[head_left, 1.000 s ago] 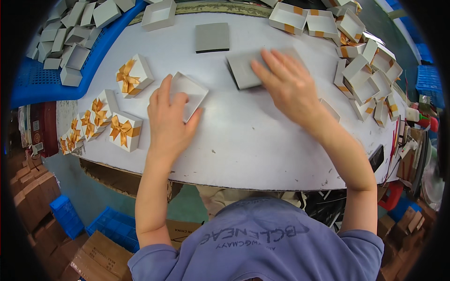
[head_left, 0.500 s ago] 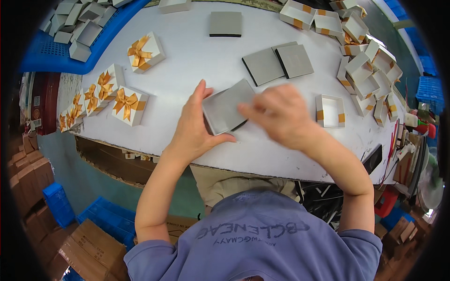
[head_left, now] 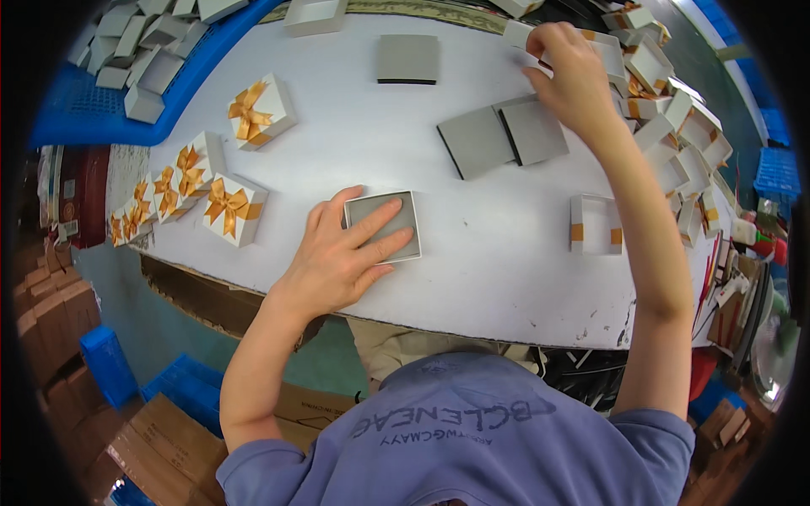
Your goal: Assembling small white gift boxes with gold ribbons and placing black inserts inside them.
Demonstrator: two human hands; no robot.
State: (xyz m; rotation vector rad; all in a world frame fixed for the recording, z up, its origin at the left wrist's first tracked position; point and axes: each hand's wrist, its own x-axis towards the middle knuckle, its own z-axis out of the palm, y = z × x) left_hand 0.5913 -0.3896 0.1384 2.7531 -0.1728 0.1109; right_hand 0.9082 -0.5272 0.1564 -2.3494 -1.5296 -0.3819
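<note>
A small white box (head_left: 417, 250) sits upright near the front of the table with a grey foam pad (head_left: 378, 221) inside it. My left hand (head_left: 333, 253) lies over this box from its left side, fingers spread flat on the pad and the thumb along the near edge. At the far right my right hand (head_left: 574, 76) is closed at the edge of an open white box (head_left: 516, 34), thumb below and fingers above; the hand hides most of that box. Two overlapping grey pads with dark edges, the left pad (head_left: 474, 142) and the right pad (head_left: 533, 131), lie nearer than my right hand.
White boxes with gold bows (head_left: 228, 207) stand at left. Another grey pad (head_left: 408, 59) and a white tray (head_left: 315, 15) lie at the back. A blue basket (head_left: 93, 105) holds grey-white pieces. Gold-banded open boxes (head_left: 650, 63) pile up right; one (head_left: 596, 226) stands apart.
The grey pad my left hand held up is now inside a white box set on the table. My right hand has moved from beside it to the far right box pile.
</note>
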